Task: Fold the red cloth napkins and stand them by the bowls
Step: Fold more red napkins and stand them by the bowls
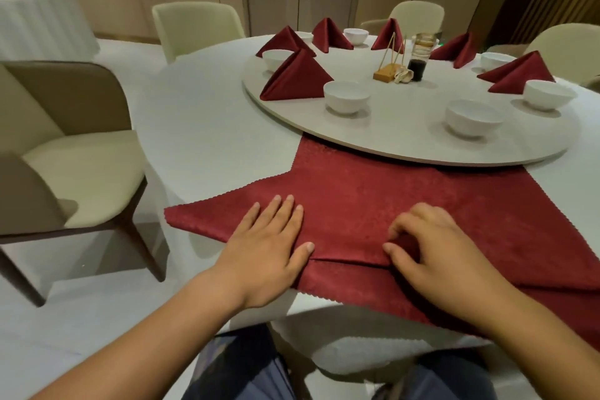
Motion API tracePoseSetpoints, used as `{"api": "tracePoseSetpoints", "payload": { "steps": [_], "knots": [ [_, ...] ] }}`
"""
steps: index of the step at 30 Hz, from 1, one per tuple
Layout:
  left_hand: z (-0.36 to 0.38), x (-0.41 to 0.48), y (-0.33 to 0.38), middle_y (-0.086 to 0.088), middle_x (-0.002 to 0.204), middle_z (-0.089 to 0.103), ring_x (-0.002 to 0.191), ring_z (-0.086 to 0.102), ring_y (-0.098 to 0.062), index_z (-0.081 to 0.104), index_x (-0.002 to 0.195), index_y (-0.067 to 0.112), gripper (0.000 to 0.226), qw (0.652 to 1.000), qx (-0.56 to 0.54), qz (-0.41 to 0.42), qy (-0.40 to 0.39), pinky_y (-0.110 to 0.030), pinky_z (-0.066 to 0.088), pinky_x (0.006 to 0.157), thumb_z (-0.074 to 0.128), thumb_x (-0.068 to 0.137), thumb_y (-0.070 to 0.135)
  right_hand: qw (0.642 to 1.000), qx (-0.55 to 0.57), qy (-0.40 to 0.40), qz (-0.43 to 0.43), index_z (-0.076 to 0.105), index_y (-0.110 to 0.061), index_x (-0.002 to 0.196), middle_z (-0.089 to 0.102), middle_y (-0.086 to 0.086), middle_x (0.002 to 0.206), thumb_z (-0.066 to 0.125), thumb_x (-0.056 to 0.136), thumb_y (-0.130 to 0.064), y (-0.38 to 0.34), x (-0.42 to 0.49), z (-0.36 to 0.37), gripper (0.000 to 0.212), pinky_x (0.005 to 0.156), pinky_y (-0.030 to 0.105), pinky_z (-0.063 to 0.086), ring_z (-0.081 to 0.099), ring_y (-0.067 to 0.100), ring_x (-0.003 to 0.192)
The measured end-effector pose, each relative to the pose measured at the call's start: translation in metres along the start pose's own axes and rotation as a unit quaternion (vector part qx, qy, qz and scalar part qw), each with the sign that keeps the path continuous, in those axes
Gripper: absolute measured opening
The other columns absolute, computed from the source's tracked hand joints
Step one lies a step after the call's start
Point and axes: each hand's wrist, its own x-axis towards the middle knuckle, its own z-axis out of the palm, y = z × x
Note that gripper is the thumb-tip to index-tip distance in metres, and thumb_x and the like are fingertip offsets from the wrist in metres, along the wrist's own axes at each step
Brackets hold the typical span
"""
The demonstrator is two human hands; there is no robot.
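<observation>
A red cloth napkin (383, 204) lies flat on the white table's near edge, its far corner tucked under the round turntable (406, 146). My left hand (269, 243) presses flat on the napkin's left part with straight fingers. My right hand (435, 250) has curled fingers that pinch a folded edge of the napkin near its middle. Several folded red napkins stand on the turntable, the nearest (295, 78) beside a white bowl (346, 96). Two more bowls (472, 117) (548, 94) stand to the right.
A wooden toothpick stand (388, 70) and a dark sauce bottle (418, 62) stand mid-turntable. Cream chairs ring the table: one at the left (71, 156), others at the back (198, 26). Another white-clothed table (42, 19) is far left.
</observation>
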Motion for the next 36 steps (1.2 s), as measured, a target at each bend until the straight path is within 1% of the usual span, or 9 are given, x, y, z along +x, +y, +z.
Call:
{"api": "tracePoseSetpoints", "payload": {
  "steps": [3, 7, 10, 13, 17, 20, 24, 30, 36],
  "knots": [
    [0.003, 0.0, -0.003, 0.002, 0.168, -0.015, 0.153, -0.02, -0.014, -0.009, 0.161, 0.024, 0.09, 1.0, 0.0, 0.001, 0.007, -0.04, -0.01, 0.126, -0.016, 0.083, 0.067, 0.994, 0.079, -0.035, -0.06, 0.063, -0.034, 0.091, 0.053, -0.016, 0.096, 0.068, 0.087, -0.043, -0.032, 0.022, 0.017, 0.011, 0.088, 0.026, 0.045, 0.05, 0.006, 0.099],
    [0.001, 0.0, -0.007, 0.001, 0.168, -0.016, 0.153, -0.021, -0.013, -0.007, 0.162, 0.023, 0.087, 1.0, -0.011, 0.014, -0.004, -0.039, -0.01, 0.126, -0.008, 0.088, 0.07, 0.987, 0.11, -0.108, -0.05, 0.067, -0.037, 0.091, 0.054, -0.019, 0.1, 0.073, 0.082, -0.051, -0.038, 0.036, 0.032, 0.017, 0.095, 0.027, 0.044, 0.048, -0.001, 0.104],
    [-0.007, -0.001, -0.021, 0.003, 0.167, -0.018, 0.152, -0.022, -0.009, -0.006, 0.162, 0.022, 0.082, 0.999, -0.027, 0.029, -0.023, -0.034, -0.013, 0.125, 0.01, 0.096, 0.069, 0.978, 0.156, -0.136, -0.033, 0.068, -0.04, 0.091, 0.055, -0.021, 0.103, 0.076, 0.081, -0.047, -0.031, 0.037, 0.031, 0.015, 0.098, 0.028, 0.044, 0.051, -0.003, 0.107],
    [-0.015, -0.003, -0.051, 0.008, 0.167, -0.015, 0.151, -0.02, -0.004, -0.002, 0.162, 0.026, 0.091, 0.996, -0.066, 0.05, -0.035, -0.022, -0.016, 0.12, 0.02, 0.089, 0.076, 0.975, 0.162, -0.15, -0.031, 0.066, -0.044, 0.093, 0.053, -0.024, 0.106, 0.076, 0.082, -0.047, -0.03, 0.037, 0.029, 0.015, 0.1, 0.027, 0.043, 0.051, -0.003, 0.109],
    [-0.023, -0.01, -0.085, 0.022, 0.163, 0.024, 0.147, 0.008, 0.015, 0.042, 0.151, 0.039, 0.076, 0.966, -0.251, 0.064, 0.007, -0.005, 0.004, 0.114, 0.067, 0.083, 0.061, 0.974, 0.156, -0.166, -0.023, 0.065, -0.045, 0.094, 0.052, -0.025, 0.106, 0.075, 0.081, -0.05, -0.032, 0.039, 0.027, 0.017, 0.1, 0.027, 0.044, 0.05, -0.005, 0.109],
    [-0.019, -0.013, -0.097, 0.03, 0.143, 0.051, 0.138, 0.032, 0.015, 0.072, 0.119, 0.041, 0.049, 0.947, -0.307, 0.078, 0.05, -0.018, 0.029, 0.116, 0.086, 0.072, 0.046, 0.978, 0.13, -0.165, -0.016, 0.065, -0.042, 0.091, 0.053, -0.023, 0.104, 0.075, 0.076, -0.058, -0.039, 0.04, 0.023, 0.024, 0.097, 0.025, 0.044, 0.048, -0.006, 0.107],
    [-0.011, -0.011, -0.101, 0.029, 0.136, 0.057, 0.135, 0.038, 0.012, 0.078, 0.106, 0.038, 0.036, 0.945, -0.3, 0.097, 0.082, -0.021, 0.036, 0.114, 0.086, 0.072, 0.043, 0.988, 0.065, -0.131, -0.042, 0.065, -0.039, 0.092, 0.054, -0.022, 0.1, 0.069, 0.073, -0.069, -0.059, 0.046, 0.022, 0.036, 0.088, 0.024, 0.046, 0.048, -0.005, 0.103],
    [-0.021, -0.008, -0.103, 0.025, 0.131, 0.062, 0.131, 0.044, 0.013, 0.08, 0.105, 0.037, 0.032, 0.948, -0.29, 0.111, 0.073, -0.021, 0.04, 0.112, 0.079, 0.076, 0.049, 0.99, 0.007, -0.077, -0.116, 0.067, -0.036, 0.093, 0.055, -0.02, 0.09, 0.051, 0.089, -0.058, -0.081, 0.053, 0.042, 0.027, 0.079, 0.031, 0.051, 0.05, 0.002, 0.094],
    [-0.049, -0.005, -0.105, 0.022, 0.106, 0.073, 0.102, 0.067, 0.002, 0.08, 0.103, 0.033, 0.019, 0.955, -0.271, 0.114, 0.028, -0.029, 0.055, 0.091, 0.079, 0.087, 0.024, 0.994, 0.058, -0.063, -0.074, 0.064, -0.037, 0.089, 0.06, -0.022, 0.087, 0.053, 0.093, -0.05, -0.076, 0.048, 0.033, 0.018, 0.078, 0.027, 0.051, 0.057, -0.001, 0.089]
  ]
}}
